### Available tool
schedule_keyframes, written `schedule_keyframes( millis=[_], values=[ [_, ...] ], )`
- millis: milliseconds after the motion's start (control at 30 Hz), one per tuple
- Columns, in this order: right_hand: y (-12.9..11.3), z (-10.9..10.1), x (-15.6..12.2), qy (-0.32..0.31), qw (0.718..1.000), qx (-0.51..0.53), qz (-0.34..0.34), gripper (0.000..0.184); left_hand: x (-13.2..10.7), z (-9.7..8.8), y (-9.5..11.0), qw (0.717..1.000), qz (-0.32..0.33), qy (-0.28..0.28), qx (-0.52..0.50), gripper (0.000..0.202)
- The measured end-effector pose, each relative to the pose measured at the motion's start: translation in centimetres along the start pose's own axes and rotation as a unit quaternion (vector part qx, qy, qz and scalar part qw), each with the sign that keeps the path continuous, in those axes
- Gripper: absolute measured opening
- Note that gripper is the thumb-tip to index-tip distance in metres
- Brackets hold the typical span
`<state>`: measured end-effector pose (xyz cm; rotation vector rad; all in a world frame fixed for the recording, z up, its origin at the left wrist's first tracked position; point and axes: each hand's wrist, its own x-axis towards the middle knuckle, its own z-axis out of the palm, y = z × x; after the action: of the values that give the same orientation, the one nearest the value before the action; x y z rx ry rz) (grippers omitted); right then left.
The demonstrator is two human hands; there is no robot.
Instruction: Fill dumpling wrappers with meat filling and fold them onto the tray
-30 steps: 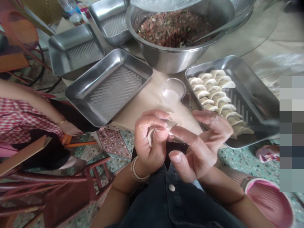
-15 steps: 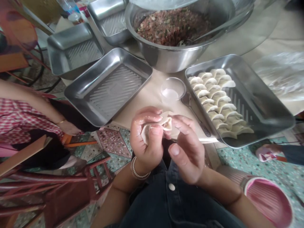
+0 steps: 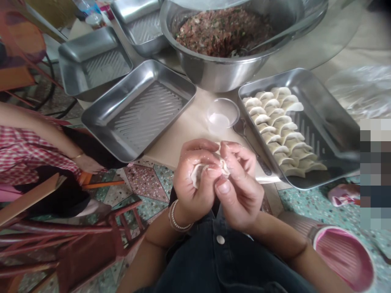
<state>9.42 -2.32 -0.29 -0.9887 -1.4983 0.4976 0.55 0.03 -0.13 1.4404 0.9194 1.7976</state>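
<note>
A pale dumpling (image 3: 197, 174) is cupped in my left hand (image 3: 195, 183), whose fingers wrap round it while the thumb presses its edge. My right hand (image 3: 241, 187) pinches the dumpling's right end, thumb and fingers closed on the dough. Both hands meet at chest height over the table's near edge, and they hide much of the dumpling. Just beyond them stands a small clear plastic cup (image 3: 222, 114). To the right, rows of finished dumplings (image 3: 281, 130) lie in a metal tray (image 3: 332, 142). A fork-like utensil (image 3: 255, 148) rests between cup and tray.
A large steel bowl (image 3: 224, 73) of minced filling (image 3: 220, 30) stands at the back. Bare metal trays (image 3: 146, 110) sit to the left. Another person's arm (image 3: 45, 130) hangs at the left, near a red wooden chair (image 3: 88, 252). A pink-lined bin (image 3: 345, 256) stands at lower right.
My right hand has moved in against my left, its fingers closing from apart to a pinch on the dumpling's end. My left hand has shifted slightly right, still holding the dumpling.
</note>
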Motion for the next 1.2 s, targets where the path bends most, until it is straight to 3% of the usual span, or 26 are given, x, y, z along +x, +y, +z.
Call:
schedule_keyframes(
  millis=[100, 267, 433, 667, 733, 867, 967, 1067, 1133, 1200],
  values=[
    [0.6, -0.5, 0.5, 0.023, 0.995, -0.081, -0.061, 0.044, -0.1, -0.1, 0.0, 0.999, -0.023, -0.028, -0.016, 0.01],
    [1.4, -1.4, 1.5, 0.059, 0.971, -0.198, -0.117, 0.028, -0.5, -0.2, 0.4, 0.986, -0.124, -0.044, -0.106, 0.031],
    [1.3, -2.0, 1.8, 0.075, 0.965, -0.21, -0.134, 0.018, -0.8, -0.4, 1.0, 0.958, -0.204, -0.103, -0.176, 0.035],
    [1.1, -2.3, 1.3, 0.082, 0.964, -0.218, -0.129, 0.008, -0.3, 0.2, 1.9, 0.896, -0.321, -0.101, -0.29, 0.025],
    [1.7, -2.3, 1.1, 0.077, 0.965, -0.215, -0.129, 0.012, -0.1, 0.1, 1.7, 0.886, -0.333, -0.101, -0.306, 0.025],
    [2.5, -2.6, 0.7, 0.053, 0.972, -0.181, -0.141, 0.038, 0.2, -0.5, 1.2, 0.885, -0.316, -0.114, -0.323, 0.026],
    [2.4, -2.7, 0.3, 0.088, 0.971, -0.179, -0.132, 0.022, 0.3, -0.9, 1.3, 0.881, -0.315, -0.114, -0.333, 0.026],
    [2.0, -2.9, 0.0, 0.109, 0.968, -0.19, -0.12, 0.013, 0.4, -0.9, 1.7, 0.859, -0.327, -0.112, -0.376, 0.026],
    [1.8, -3.0, -0.1, 0.097, 0.971, -0.196, -0.101, 0.017, 0.6, -0.8, 2.0, 0.847, -0.344, -0.106, -0.391, 0.027],
    [1.8, -3.4, 0.1, 0.063, 0.977, -0.189, -0.08, 0.034, 0.8, -0.8, 2.3, 0.845, -0.36, -0.091, -0.385, 0.026]
  ],
)
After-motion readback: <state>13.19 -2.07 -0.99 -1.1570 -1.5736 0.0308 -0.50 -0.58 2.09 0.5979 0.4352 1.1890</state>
